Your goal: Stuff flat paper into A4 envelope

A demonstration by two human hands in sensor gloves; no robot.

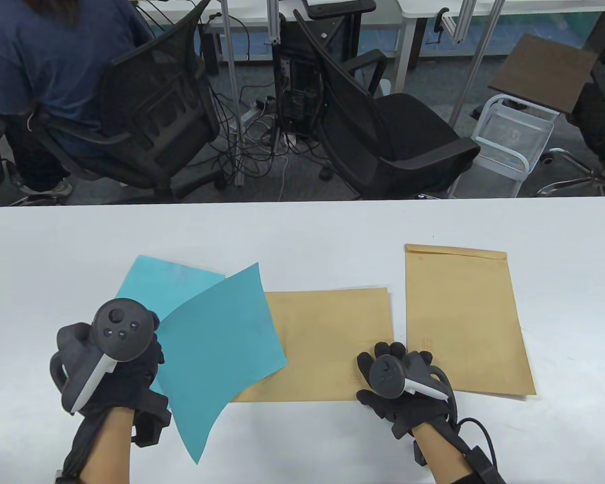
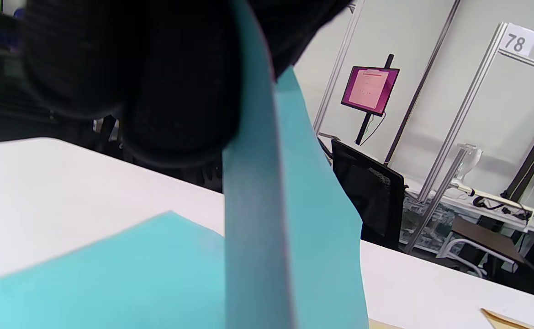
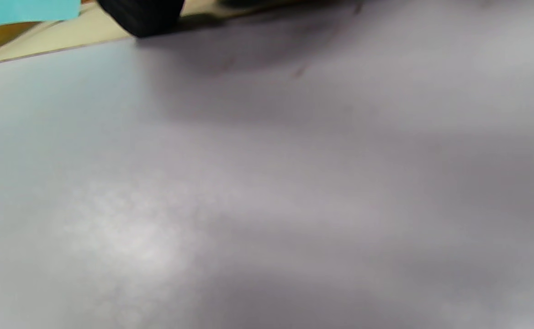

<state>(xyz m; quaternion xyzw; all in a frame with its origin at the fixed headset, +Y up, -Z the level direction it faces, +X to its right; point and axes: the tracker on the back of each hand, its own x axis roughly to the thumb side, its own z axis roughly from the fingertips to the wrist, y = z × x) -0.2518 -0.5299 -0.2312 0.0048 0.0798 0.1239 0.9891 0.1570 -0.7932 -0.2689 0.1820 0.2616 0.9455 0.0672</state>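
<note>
My left hand (image 1: pixel 131 363) grips a teal sheet of paper (image 1: pixel 222 348) by its left edge and holds it lifted and curved above the table; the left wrist view shows the sheet (image 2: pixel 289 219) pinched between my fingers (image 2: pixel 175 91). A second teal sheet (image 1: pixel 156 287) lies flat under it. A brown A4 envelope (image 1: pixel 327 343) lies sideways in the middle, its left end under the lifted sheet. My right hand (image 1: pixel 396 375) rests flat on the envelope's near right corner. A fingertip (image 3: pixel 141 16) shows at the top of the blurred right wrist view.
A second brown envelope (image 1: pixel 464 317) lies upright to the right of the first. The white table (image 1: pixel 302 227) reaches to a far edge, with office chairs (image 1: pixel 383 131) and a seated person (image 1: pixel 45 75) beyond it.
</note>
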